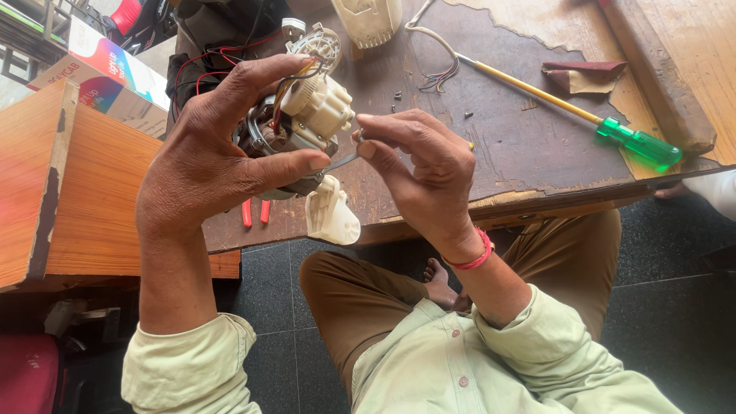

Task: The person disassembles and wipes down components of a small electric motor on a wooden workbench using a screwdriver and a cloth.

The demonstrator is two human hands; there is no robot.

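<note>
My left hand [211, 157] grips a small electric motor assembly [307, 123] with a cream plastic gear housing, a metal body and red, black and yellow wires. Thumb and fingers wrap around it above the worn wooden table [506, 146]. My right hand [422, 165] sits just right of the motor, thumb and forefinger pinched on a small metal part [359, 136] at the motor's side. A thin dark strip [343, 160] runs between my two thumbs. A cream plastic bracket [331, 215] hangs below the motor.
A screwdriver [567, 107] with a yellow shaft and green handle lies on the table at the right, beside small loose screws [399, 96]. Red-handled pliers [255, 211] lie under the motor. A cream cover [368, 19], a white cable and a wooden box [84, 169] at left.
</note>
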